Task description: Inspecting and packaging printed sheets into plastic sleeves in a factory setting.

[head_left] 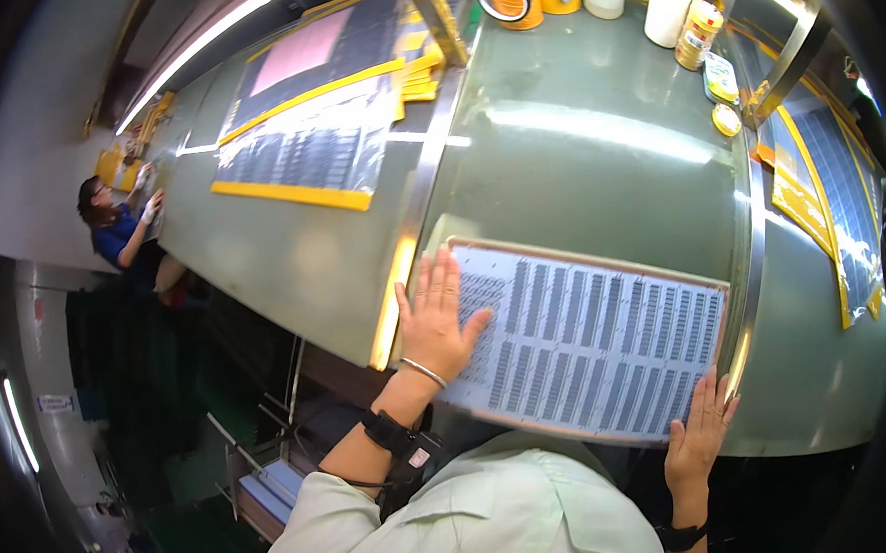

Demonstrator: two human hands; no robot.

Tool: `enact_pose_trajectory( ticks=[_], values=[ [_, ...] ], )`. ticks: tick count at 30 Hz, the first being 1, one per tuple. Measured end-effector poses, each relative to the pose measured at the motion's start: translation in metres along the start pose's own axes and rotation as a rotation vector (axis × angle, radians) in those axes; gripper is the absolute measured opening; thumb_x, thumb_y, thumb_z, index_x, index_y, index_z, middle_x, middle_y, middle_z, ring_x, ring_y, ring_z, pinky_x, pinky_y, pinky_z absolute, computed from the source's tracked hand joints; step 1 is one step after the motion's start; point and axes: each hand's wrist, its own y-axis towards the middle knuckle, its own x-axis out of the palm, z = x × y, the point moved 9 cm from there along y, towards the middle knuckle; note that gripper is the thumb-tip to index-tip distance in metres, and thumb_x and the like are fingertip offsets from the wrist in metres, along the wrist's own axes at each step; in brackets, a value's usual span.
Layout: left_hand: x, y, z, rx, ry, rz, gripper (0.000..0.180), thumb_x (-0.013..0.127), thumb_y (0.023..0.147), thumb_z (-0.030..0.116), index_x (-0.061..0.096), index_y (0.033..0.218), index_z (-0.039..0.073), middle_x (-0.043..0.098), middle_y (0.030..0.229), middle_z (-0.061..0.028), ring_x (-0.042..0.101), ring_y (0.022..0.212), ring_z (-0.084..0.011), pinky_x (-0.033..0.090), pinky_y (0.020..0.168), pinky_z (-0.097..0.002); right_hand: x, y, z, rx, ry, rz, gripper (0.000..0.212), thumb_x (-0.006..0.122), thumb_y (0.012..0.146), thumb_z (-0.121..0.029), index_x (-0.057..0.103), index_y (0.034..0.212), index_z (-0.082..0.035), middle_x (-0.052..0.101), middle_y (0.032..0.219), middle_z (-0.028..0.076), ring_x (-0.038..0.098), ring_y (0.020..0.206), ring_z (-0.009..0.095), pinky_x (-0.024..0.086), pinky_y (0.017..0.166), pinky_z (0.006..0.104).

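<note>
A flat rectangular panel (600,356) lies at the near edge of the greenish worktable. Copper-coloured edging surrounds its pale face, which carries two rows of dark printed strips; it looks like a circuit board panel. My left hand (437,322) rests along its left edge, fingers stretched out and thumb spread over the printed face. At the lower right corner, my right hand (700,431) touches the edge with its fingers extended and its thumb apart. Neither hand is wrapped round the panel. A bracelet and a dark wrist device show on my left arm, a dark band on my right.
Metal strips (396,294) border this table section. Left of it lie yellow-edged sheets in clear film (301,149). Tape rolls (509,1), white cylinders (671,4) and a yellow can (699,35) stand at the back. More yellow-edged sheets (840,201) lie right. A gloved person (125,228) works far left.
</note>
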Motion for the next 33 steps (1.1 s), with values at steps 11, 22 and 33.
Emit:
enact_pose_trajectory(
  ticks=[11, 22, 33],
  values=[
    [0.05, -0.157, -0.064, -0.85, -1.201, -0.054, 0.039, 0.061, 0.087, 0.039, 0.062, 0.08, 0.0, 0.063, 0.065, -0.0072, 0.06, 0.056, -0.0139, 0.044, 0.049, -0.0267, -0.026, -0.056, -0.023, 0.04, 0.093, 0.332, 0.033, 0.05, 0.088, -0.013, 0.055, 0.117, 0.001, 0.05, 0.128, 0.016, 0.042, 0.122, 0.035, 0.028, 0.104, 0.0448],
    [0.046, -0.152, -0.052, -0.757, -1.584, -0.13, 0.03, 0.054, 0.092, 0.028, 0.057, 0.075, 0.003, 0.059, 0.064, -0.0059, 0.056, 0.052, -0.0129, 0.046, 0.049, -0.0239, 0.024, -0.059, 0.078, 0.609, 1.145, 0.138, 0.046, 0.042, 0.096, -0.042, 0.055, 0.083, 0.001, 0.058, 0.06, 0.008, 0.057, 0.049, 0.013, 0.046, 0.044, 0.0222],
    [0.044, -0.166, -0.086, -0.585, -1.241, 0.127, 0.029, 0.049, 0.093, 0.02, 0.055, 0.072, 0.002, 0.054, 0.055, -0.0036, 0.051, 0.049, -0.0114, 0.042, 0.048, -0.0251, 0.037, -0.025, 0.02, 0.405, 1.433, -0.376, 0.023, 0.062, 0.085, -0.017, 0.062, 0.093, 0.004, 0.065, 0.078, 0.01, 0.062, 0.067, 0.015, 0.05, 0.06, 0.0273]
  ],
)
